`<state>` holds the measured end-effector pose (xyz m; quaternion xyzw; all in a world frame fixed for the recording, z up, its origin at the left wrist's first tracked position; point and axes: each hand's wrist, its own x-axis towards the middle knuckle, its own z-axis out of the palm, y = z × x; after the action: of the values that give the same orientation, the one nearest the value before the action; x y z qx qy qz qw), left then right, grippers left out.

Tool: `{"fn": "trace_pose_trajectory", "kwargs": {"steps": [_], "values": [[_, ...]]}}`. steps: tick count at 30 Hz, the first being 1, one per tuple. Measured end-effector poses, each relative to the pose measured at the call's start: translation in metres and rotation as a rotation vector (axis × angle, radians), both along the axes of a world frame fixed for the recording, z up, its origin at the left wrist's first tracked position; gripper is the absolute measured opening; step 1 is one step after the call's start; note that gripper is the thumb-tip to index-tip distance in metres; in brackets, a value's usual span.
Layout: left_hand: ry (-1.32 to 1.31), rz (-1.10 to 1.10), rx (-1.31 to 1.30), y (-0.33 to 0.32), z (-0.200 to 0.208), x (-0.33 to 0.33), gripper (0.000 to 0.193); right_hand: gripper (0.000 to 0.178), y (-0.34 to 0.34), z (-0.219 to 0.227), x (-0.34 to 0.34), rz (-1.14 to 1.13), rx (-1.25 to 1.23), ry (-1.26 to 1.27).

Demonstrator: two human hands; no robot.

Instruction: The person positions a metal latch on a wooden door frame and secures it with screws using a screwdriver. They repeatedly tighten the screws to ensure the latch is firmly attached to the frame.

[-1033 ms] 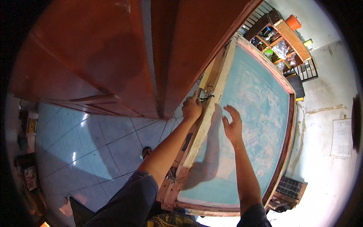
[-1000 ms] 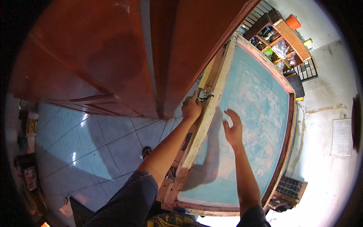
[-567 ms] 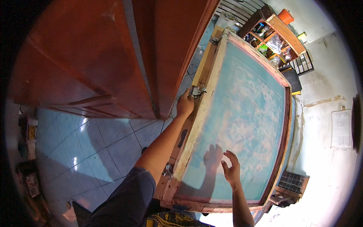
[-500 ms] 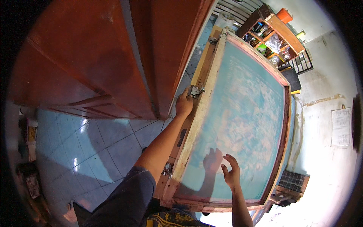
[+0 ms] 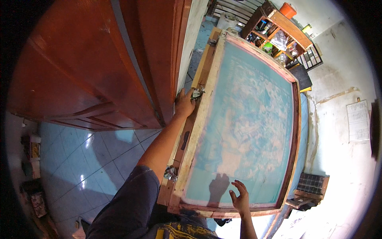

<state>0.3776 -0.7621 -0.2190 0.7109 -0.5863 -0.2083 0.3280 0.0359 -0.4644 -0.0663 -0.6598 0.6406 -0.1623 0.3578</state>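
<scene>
A large screen-printing frame [image 5: 203,131] with teal mesh [image 5: 246,115] spans the middle, marked by pale, cloudy patches. A wooden board [image 5: 187,133] runs along its left side and carries several metal hinge clamps. My left hand [image 5: 185,105] reaches across to the middle metal clamp [image 5: 197,94] and grips at its outer side; some fingertips are hidden there. Over the near part of the mesh hovers my right hand [image 5: 240,197], holding nothing, with fingers curved and apart. Its shadow falls on the mesh to the left.
A reddish-brown wooden door [image 5: 95,71] stands close on the left, above blue floor tiles [image 5: 103,159]. Beyond the frame's far end are a wooden shelf [image 5: 286,30] with jars and bags, and an orange bucket [image 5: 287,10]. Paper sheets [image 5: 359,121] hang on the right wall.
The view has shifted a little. My right hand has drawn back toward the frame's near edge, its shadow with it. My left hand stays at the middle clamp, its fingers slightly farther out.
</scene>
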Motion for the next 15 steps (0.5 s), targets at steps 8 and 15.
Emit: {"fn": "trace_pose_trajectory", "kwargs": {"steps": [8,15], "values": [[0.004,-0.036,0.018,0.011,0.018,-0.005,0.055,0.033,0.017,-0.005,-0.010,0.010,-0.030,0.028],[0.126,-0.027,-0.060,0.028,0.023,0.002,0.055,0.034,0.019,-0.001,-0.014,0.028,-0.031,0.048]]}}
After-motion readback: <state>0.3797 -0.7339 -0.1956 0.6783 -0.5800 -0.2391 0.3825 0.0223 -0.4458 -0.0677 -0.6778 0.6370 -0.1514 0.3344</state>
